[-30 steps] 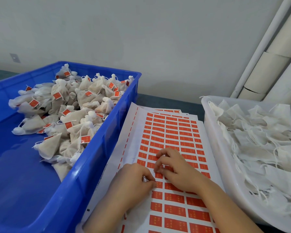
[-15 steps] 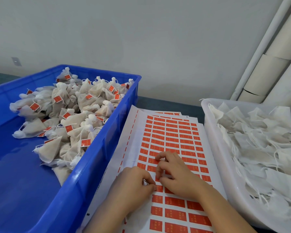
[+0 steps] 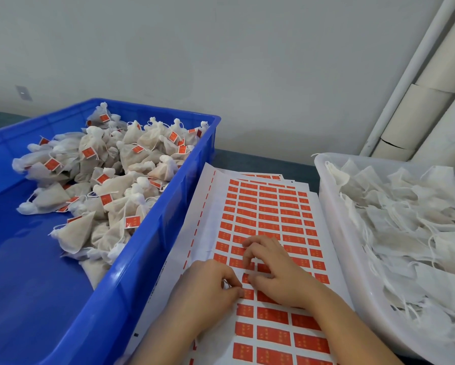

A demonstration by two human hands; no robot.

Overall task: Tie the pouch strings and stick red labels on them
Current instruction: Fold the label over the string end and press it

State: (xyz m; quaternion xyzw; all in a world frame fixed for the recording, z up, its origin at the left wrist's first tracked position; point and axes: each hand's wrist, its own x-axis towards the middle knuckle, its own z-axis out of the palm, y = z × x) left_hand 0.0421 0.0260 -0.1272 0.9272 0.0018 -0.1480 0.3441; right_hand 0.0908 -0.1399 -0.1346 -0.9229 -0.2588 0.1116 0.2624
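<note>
Lower centre, our left hand (image 3: 210,288) and right hand (image 3: 276,275) sit together, fingers curled on the label sheet (image 3: 213,206); whether either pinches a label we cannot tell. Its print is unreadable. Labelled pouches (image 3: 131,185) fill the blue bin (image 3: 152,248) left; untied pouches (image 3: 405,219) the white tub (image 3: 344,233) right.
</note>
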